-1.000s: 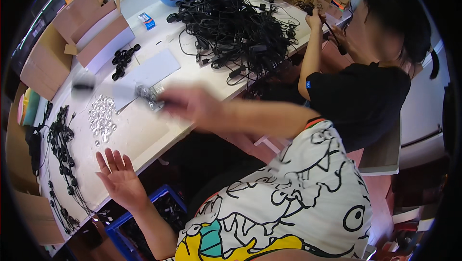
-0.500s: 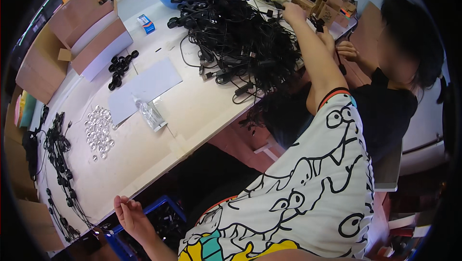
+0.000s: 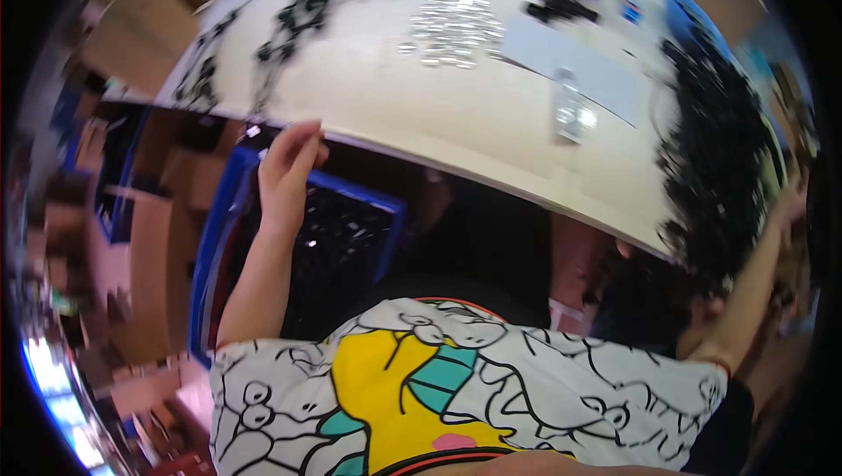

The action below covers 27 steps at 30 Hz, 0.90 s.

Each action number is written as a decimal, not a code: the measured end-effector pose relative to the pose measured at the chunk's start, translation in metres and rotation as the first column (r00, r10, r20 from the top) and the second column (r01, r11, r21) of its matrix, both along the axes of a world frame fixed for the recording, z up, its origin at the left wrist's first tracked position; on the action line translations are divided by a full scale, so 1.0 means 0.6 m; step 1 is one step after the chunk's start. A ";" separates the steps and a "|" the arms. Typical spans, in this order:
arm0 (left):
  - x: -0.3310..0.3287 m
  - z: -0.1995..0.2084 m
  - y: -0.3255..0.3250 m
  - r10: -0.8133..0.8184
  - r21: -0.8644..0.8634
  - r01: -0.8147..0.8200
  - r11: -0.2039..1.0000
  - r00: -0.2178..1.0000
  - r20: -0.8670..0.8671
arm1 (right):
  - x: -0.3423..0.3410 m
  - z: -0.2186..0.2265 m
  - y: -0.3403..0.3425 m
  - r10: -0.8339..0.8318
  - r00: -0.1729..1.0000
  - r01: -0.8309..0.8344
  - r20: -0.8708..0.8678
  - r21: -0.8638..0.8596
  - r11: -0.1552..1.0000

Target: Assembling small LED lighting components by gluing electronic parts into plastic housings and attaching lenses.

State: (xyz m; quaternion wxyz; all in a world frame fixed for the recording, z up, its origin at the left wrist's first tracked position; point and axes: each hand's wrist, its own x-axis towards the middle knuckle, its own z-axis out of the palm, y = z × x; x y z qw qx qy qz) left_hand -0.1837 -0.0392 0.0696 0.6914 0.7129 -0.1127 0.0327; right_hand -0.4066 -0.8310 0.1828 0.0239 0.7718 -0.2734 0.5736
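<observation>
My left hand (image 3: 296,156) hovers by the table's front edge, over a blue crate (image 3: 212,243) full of dark parts. Its fingers are loosely bent, and nothing shows in them. At the far right, my right hand (image 3: 789,202) reaches past a big heap of black cables (image 3: 715,151), close to the pale rim of a bowl (image 3: 779,156). Motion smears its fingers, so what they hold, if anything, cannot be made out. Beyond my left hand, strings of black cable parts (image 3: 289,24) lie on the tabletop.
Clear round pieces (image 3: 456,33) are spread on the table (image 3: 395,116), near white paper (image 3: 605,81) and a silvery clear packet (image 3: 567,107). Black rings (image 3: 561,4) lie behind. A blue bowl (image 3: 688,15) stands back right. Cardboard boxes (image 3: 140,33) crowd the left.
The view has swung left, bringing the crate and boxes more into sight. My left hand's fingers are more bent. My right arm still stretches to the right, past the cable heap.
</observation>
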 end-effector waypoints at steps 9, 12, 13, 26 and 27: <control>0.258 -0.009 0.150 0.243 0.434 -0.501 0.749 0.817 0.524 | 0.283 -0.050 0.726 0.895 0.267 -0.936 -0.357 0.123 0.329; 0.317 -0.008 0.115 0.182 0.564 -0.494 0.662 0.835 0.519 | 0.327 -0.103 0.852 0.821 0.195 -0.974 -0.537 -0.009 0.226; 0.344 -0.014 0.113 0.151 0.619 -0.500 0.606 0.836 0.528 | 0.344 -0.119 0.880 0.834 0.144 -0.985 -0.533 0.000 0.171; 0.460 0.025 0.133 0.318 0.911 -0.276 0.306 0.932 0.175 | 0.410 -0.201 0.907 0.960 -0.051 -0.868 -0.274 0.488 0.093; 0.466 0.032 0.143 0.282 0.838 -0.171 0.518 0.959 0.021 | 0.411 -0.199 0.908 0.961 -0.053 -0.865 -0.270 0.493 0.091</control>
